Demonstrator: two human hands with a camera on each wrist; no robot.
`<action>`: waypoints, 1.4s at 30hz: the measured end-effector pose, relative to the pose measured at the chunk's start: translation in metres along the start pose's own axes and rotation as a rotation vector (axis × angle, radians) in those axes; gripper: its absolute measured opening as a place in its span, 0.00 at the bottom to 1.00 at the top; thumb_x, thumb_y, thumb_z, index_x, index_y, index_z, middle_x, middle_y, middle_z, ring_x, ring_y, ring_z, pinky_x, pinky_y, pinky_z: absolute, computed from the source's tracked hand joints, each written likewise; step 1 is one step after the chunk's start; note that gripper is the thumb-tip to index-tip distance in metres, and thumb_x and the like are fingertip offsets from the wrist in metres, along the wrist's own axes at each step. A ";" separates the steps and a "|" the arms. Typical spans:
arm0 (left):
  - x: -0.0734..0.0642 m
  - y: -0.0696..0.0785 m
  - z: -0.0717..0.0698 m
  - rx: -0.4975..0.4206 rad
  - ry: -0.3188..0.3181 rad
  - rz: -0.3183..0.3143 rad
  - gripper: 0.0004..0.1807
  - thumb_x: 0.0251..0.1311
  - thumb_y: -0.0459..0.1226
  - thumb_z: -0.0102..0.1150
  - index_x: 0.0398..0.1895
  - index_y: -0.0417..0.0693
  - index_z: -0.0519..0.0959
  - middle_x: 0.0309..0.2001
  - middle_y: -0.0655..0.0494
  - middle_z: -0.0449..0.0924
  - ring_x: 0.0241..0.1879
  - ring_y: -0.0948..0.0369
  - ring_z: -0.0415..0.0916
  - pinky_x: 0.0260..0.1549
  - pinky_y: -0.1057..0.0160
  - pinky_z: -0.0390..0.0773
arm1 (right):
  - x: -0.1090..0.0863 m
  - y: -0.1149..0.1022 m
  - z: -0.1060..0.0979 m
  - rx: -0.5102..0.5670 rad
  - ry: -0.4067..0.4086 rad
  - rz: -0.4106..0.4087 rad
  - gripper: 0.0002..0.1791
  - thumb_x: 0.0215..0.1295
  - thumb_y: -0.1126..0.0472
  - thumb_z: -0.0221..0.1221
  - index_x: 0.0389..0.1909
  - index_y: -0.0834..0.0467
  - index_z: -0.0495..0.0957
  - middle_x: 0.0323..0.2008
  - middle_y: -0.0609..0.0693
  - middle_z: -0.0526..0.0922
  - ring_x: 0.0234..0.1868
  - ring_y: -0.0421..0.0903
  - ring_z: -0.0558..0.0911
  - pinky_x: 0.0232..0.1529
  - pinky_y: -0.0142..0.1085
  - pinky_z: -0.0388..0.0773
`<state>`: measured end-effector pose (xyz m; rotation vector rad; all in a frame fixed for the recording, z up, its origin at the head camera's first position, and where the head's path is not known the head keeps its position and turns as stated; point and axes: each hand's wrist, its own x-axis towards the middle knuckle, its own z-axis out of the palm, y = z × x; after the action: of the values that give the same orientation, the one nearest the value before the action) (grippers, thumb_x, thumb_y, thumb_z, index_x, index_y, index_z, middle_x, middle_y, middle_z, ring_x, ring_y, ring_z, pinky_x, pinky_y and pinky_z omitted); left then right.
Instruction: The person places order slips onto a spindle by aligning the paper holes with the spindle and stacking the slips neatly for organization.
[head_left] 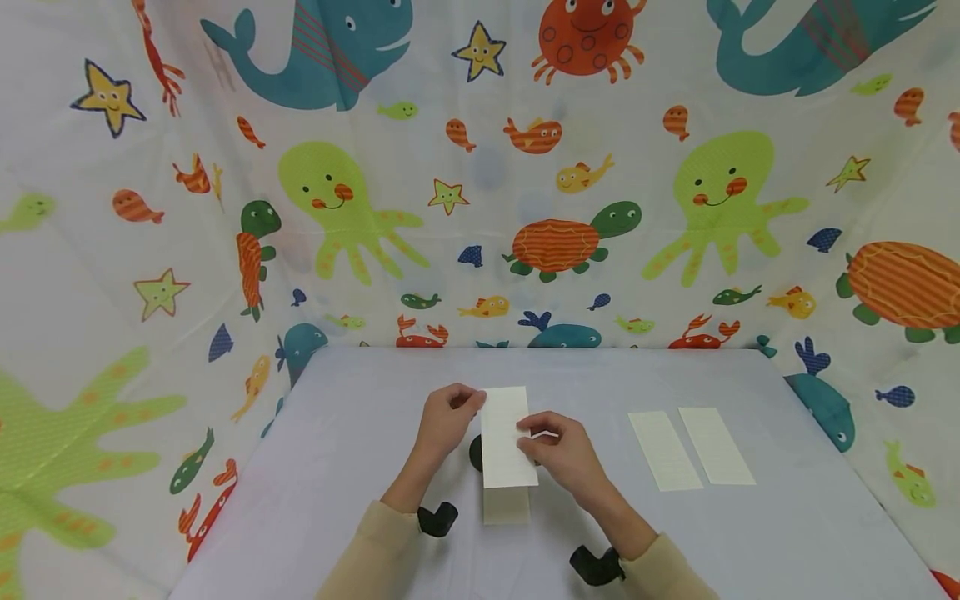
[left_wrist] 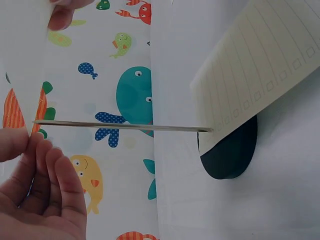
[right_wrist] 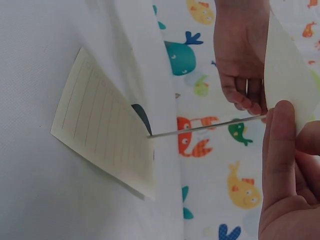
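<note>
Left hand (head_left: 446,419) and right hand (head_left: 564,454) each pinch an edge of a raised sheet (head_left: 504,442).
Below them, a lined sheet (head_left: 506,506) partly covers a dark base (head_left: 476,454); a thin rod (left_wrist: 122,125) runs upward from there. Apart, a left loose sheet (head_left: 665,450) and right loose sheet (head_left: 716,446) lie towards the surface's (head_left: 337,467) right edge; bare white spreads leftward; patterned cloth (head_left: 487,167) hangs beyond the far edge.

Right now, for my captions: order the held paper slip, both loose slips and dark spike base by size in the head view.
Largest: held paper slip
Left loose slip, right loose slip: too alike to rank
Smallest: dark spike base, mostly hidden
</note>
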<state>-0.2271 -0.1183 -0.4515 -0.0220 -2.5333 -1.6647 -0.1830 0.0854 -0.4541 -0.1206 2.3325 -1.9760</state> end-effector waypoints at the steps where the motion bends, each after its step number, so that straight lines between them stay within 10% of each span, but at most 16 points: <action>1: 0.000 -0.001 0.000 0.004 0.000 -0.001 0.13 0.69 0.46 0.62 0.40 0.45 0.85 0.34 0.55 0.81 0.35 0.57 0.76 0.34 0.61 0.77 | 0.000 0.001 0.000 -0.004 -0.002 -0.001 0.11 0.63 0.65 0.68 0.46 0.60 0.84 0.44 0.54 0.81 0.34 0.47 0.83 0.37 0.35 0.82; 42: -0.001 0.000 0.006 -0.009 0.021 -0.053 0.13 0.70 0.45 0.60 0.40 0.44 0.85 0.32 0.53 0.80 0.33 0.57 0.75 0.34 0.61 0.76 | 0.000 0.003 0.003 -0.007 0.008 0.025 0.12 0.64 0.65 0.68 0.47 0.61 0.83 0.41 0.55 0.79 0.35 0.47 0.82 0.38 0.37 0.83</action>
<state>-0.2269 -0.1126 -0.4544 0.0621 -2.5328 -1.6856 -0.1826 0.0828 -0.4575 -0.0845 2.3345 -1.9602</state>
